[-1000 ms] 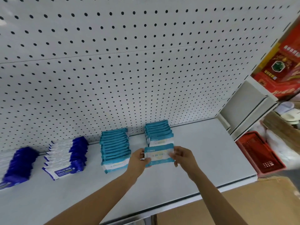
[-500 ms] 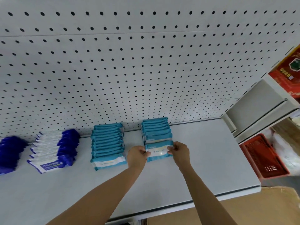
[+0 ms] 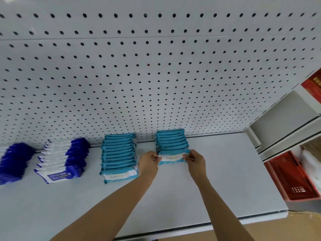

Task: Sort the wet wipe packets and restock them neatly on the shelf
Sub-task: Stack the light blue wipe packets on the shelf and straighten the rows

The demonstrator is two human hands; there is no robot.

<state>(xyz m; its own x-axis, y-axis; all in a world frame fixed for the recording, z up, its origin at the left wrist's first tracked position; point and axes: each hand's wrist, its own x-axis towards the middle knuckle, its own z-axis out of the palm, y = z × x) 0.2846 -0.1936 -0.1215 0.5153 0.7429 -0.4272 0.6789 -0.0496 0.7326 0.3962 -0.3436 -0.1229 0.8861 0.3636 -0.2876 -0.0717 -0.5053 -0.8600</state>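
Note:
A teal and white wet wipe packet [image 3: 172, 157] stands at the front of the right teal row [image 3: 171, 140] on the white shelf [image 3: 225, 180]. My left hand [image 3: 148, 162] pinches its left end and my right hand [image 3: 195, 161] pinches its right end. A longer teal row [image 3: 119, 154] stands just to the left. Further left are a row of blue and white packets [image 3: 60, 159] and a row of dark blue packets [image 3: 13, 162].
A white pegboard wall [image 3: 156, 75] backs the shelf. To the right, a shelf divider [image 3: 278, 122], a red basket [image 3: 291, 176] lower down and a red box [image 3: 312, 86] above. Brown cardboard [image 3: 286, 228] lies below the shelf's front edge.
Both hands moved the teal packet back from mid-shelf until it stands against the front of the right teal row. The camera moved closer to the shelf.

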